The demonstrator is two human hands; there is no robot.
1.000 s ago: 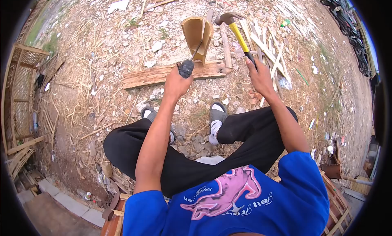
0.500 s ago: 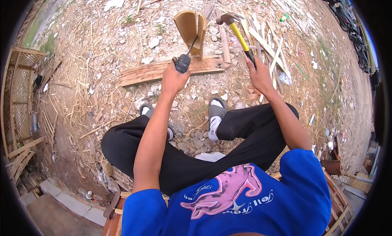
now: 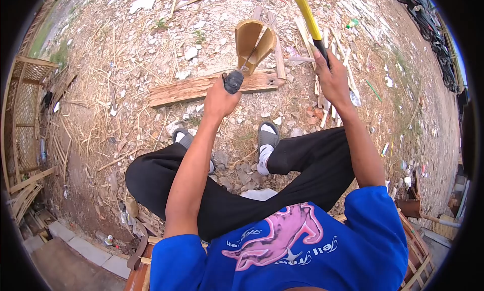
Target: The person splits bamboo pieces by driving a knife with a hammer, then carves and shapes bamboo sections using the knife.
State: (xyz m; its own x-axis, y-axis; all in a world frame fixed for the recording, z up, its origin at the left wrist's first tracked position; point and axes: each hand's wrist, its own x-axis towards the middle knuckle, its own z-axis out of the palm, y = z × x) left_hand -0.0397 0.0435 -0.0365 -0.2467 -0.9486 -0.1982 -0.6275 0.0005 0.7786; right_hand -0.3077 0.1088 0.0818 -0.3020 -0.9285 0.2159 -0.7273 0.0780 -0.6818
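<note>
My left hand (image 3: pixel 222 98) is closed around the black-wrapped handle of a long-bladed knife (image 3: pixel 233 82). Its thin blade, seen nearly edge-on, runs up across a thick curved piece of split bamboo (image 3: pixel 248 41). How deep the edge sits in the bamboo I cannot tell. The bamboo stands tilted to the right at a weathered wooden beam (image 3: pixel 186 91) on the ground. In my right hand (image 3: pixel 333 79) is a hammer (image 3: pixel 310 16) with a yellow and black handle, raised to the right of the bamboo. The top edge of the view cuts off part of its head.
Split strips (image 3: pixel 330 51) lie in a pile beyond the beam, on the right. Stones and dry scraps cover the ground around my sandalled feet (image 3: pixel 267 140). A lattice wooden frame (image 3: pixel 25 119) stands at far left, and a dark heap (image 3: pixel 426 26) lies at far right.
The hammer has risen up and away, toward the top edge. The bamboo has tipped and turned to the right with the knife, and my left hand has shifted slightly right.
</note>
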